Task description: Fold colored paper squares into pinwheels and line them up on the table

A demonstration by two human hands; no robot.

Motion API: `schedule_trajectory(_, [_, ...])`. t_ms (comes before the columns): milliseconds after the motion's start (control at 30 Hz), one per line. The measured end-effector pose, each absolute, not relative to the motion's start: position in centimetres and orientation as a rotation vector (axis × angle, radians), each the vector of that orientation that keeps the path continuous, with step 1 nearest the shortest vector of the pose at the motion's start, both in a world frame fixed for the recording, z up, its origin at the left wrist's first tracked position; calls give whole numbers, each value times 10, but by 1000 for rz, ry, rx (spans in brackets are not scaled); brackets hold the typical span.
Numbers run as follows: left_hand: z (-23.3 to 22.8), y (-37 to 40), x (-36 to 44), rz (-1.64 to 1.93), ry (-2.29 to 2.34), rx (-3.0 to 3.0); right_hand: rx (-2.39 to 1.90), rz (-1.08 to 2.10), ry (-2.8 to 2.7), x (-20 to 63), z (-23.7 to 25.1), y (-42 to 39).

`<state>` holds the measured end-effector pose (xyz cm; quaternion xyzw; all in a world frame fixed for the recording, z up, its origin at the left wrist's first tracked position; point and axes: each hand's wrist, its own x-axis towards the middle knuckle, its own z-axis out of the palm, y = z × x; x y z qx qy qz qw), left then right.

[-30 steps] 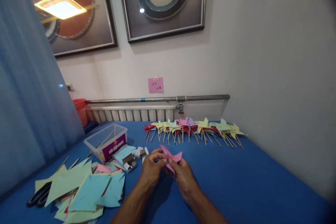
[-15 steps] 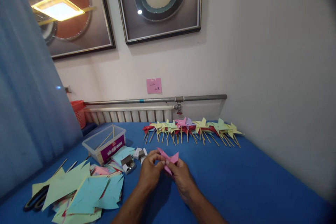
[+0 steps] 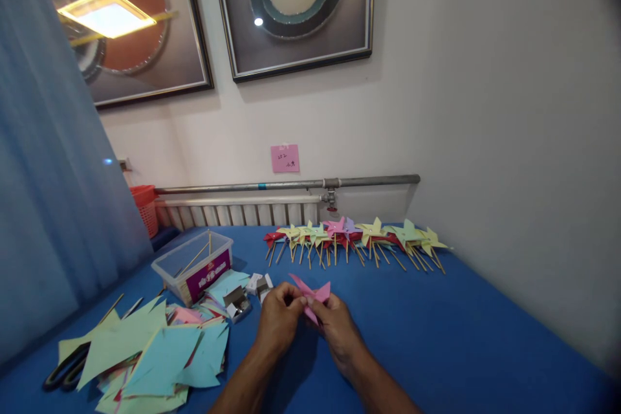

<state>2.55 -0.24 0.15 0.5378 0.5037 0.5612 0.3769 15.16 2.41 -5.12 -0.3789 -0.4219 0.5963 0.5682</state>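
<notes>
Nearest to the camera are two bare forearms, and they meet over the blue table [image 3: 436, 336]. The left hand [image 3: 279, 317] and the right hand [image 3: 334, 326] are close together, and both pinch one pink paper [image 3: 313, 294], folded into points, between thumb and fingertips. This paper is held just above the table, in front of the person's body, near the middle of the view.

To the left of the hands lies one loose pile of cut paper sheets [image 3: 155, 349], light green and light blue with some pink under them; the sheets overlap, so I cannot count them. One pair of scissors [image 3: 65, 369] with black handles is partly under the left edge of this pile. Just beyond the pile and near the left hand are two or three small open boxes [image 3: 242, 301]; what is inside is too small to see. Behind them stands one clear plastic box [image 3: 194, 262] with a purple label, and a few thin wooden sticks lean in it.

Further away, near the wall, is one row of finished pinwheels [image 3: 354, 236] on sticks, around ten, in yellow, green, pink and red. Behind them one metal pipe [image 3: 291, 184] runs along the wall above one white radiator [image 3: 242, 212]. One orange basket [image 3: 145, 207] is at the left end. One pink note [image 3: 284, 158] is stuck on the wall, and two framed pictures [image 3: 295, 6] hang above.
</notes>
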Motion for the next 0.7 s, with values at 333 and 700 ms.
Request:
schedule_trajectory(333, [2, -2, 24, 1490, 1317, 1406, -925, 1383, -989, 152, -49, 25])
schedule_trajectory(700, [5, -3, 25, 1478, 1278, 1404, -917, 1327, -1021, 150, -51, 29])
